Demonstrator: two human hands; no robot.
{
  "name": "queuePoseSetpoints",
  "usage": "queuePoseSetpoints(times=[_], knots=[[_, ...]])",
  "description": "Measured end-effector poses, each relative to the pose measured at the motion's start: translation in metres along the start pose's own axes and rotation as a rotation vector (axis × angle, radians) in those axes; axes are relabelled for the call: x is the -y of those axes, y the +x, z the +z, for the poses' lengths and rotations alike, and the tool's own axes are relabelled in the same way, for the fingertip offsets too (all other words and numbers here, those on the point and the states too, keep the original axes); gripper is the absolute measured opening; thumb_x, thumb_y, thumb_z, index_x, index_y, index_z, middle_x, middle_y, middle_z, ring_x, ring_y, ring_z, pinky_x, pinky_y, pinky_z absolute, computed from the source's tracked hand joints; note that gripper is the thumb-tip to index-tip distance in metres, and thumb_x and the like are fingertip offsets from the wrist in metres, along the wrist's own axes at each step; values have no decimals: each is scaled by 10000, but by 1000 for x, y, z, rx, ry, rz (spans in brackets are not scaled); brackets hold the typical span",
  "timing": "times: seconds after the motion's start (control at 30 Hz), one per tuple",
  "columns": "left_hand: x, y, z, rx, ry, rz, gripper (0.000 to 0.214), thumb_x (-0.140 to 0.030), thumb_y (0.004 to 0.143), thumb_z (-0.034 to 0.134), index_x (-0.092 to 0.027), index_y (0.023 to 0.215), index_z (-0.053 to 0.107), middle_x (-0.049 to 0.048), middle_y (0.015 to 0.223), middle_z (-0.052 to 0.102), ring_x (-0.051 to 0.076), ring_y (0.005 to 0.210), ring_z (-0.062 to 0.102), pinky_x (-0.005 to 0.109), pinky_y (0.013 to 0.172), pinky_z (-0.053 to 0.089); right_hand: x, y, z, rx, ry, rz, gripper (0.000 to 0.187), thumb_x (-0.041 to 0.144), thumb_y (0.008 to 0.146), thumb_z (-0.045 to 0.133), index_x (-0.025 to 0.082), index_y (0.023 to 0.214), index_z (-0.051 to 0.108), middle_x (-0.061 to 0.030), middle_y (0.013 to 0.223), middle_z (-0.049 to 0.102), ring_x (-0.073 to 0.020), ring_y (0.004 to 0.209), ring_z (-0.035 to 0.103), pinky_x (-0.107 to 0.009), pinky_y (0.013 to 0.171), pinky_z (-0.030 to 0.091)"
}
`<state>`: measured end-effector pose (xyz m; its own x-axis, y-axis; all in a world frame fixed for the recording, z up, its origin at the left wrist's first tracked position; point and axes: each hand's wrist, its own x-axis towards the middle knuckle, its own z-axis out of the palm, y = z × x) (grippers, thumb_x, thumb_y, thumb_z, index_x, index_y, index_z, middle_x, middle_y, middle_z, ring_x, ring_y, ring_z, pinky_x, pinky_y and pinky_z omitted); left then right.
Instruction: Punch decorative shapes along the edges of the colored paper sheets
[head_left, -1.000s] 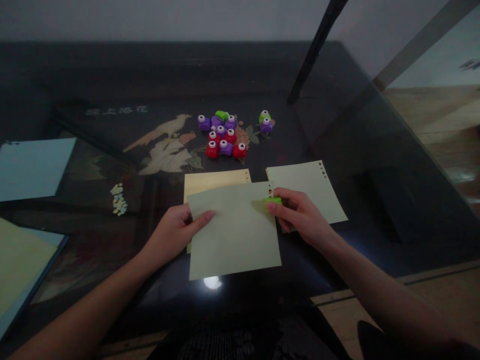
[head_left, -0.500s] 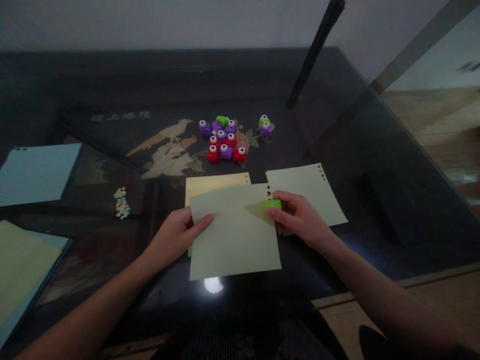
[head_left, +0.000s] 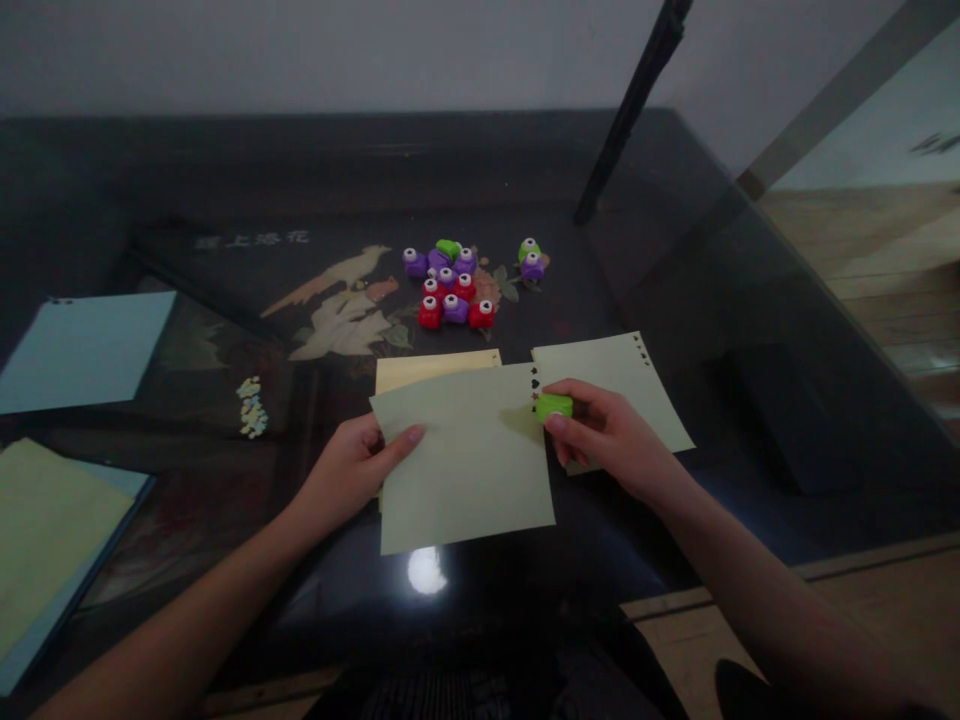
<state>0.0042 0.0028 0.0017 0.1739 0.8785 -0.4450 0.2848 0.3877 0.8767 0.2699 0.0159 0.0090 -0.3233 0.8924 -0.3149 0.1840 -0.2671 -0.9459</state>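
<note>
My left hand (head_left: 360, 470) pinches the left edge of a pale green sheet of paper (head_left: 465, 470), thumb on top. Small punched holes show at that sheet's top right corner. My right hand (head_left: 607, 435) is closed on a small green paper punch (head_left: 553, 406), held just off the sheet's right edge. Under the held sheet lies a yellow sheet (head_left: 435, 367). Another pale sheet (head_left: 622, 385) with punched holes along its top right edge lies beneath my right hand.
A cluster of red, purple and green punches (head_left: 450, 285) sits farther back on the dark glass table (head_left: 225, 200). Tiny paper cut-outs (head_left: 252, 406) lie to the left. A blue sheet (head_left: 82, 350) and stacked sheets (head_left: 45, 530) occupy the left edge. A dark pole (head_left: 630, 110) rises at the back right.
My right hand has drawn the green punch rightward off the sheet's edge, and more holes show at that corner. The left hand keeps its hold.
</note>
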Motion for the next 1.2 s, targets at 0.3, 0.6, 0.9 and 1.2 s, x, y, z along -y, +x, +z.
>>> queuePoseSetpoints(times=[0.3, 0.6, 0.9, 1.2], knots=[[3, 1, 0, -33, -64, -4, 356, -474, 735, 671, -146, 872, 666, 83, 805, 748, 205, 661, 680, 272, 553, 540, -3, 0, -7, -55, 80, -10, 343, 400, 784, 661, 193, 1007, 503, 10, 705, 620, -103, 536, 577, -213, 451, 409], [2, 2, 1, -13, -200, -25, 450, -526, 648, 738, -136, 853, 649, 65, 748, 740, 202, 628, 663, 270, 551, 531, -8, 2, -9, -141, 96, -81, 305, 331, 745, 710, 209, 1009, 617, 9, 726, 610, -101, 574, 538, -237, 513, 433], [5, 4, 4, 7, -304, -18, 499, -576, 587, 761, -147, 815, 649, 46, 691, 735, 208, 591, 656, 270, 507, 516, -2, 7, -23, -241, 289, -123, 417, 238, 620, 805, 239, 1013, 664, -8, 895, 670, -135, 778, 623, -296, 763, 510], [7, 6, 2, 22, -313, 16, 532, -579, 596, 754, -141, 873, 635, 51, 735, 738, 208, 643, 664, 272, 551, 526, 14, 88, -62, -412, -249, -349, 325, 436, 735, 624, 191, 943, 582, -6, 679, 632, -158, 563, 612, -302, 547, 499]])
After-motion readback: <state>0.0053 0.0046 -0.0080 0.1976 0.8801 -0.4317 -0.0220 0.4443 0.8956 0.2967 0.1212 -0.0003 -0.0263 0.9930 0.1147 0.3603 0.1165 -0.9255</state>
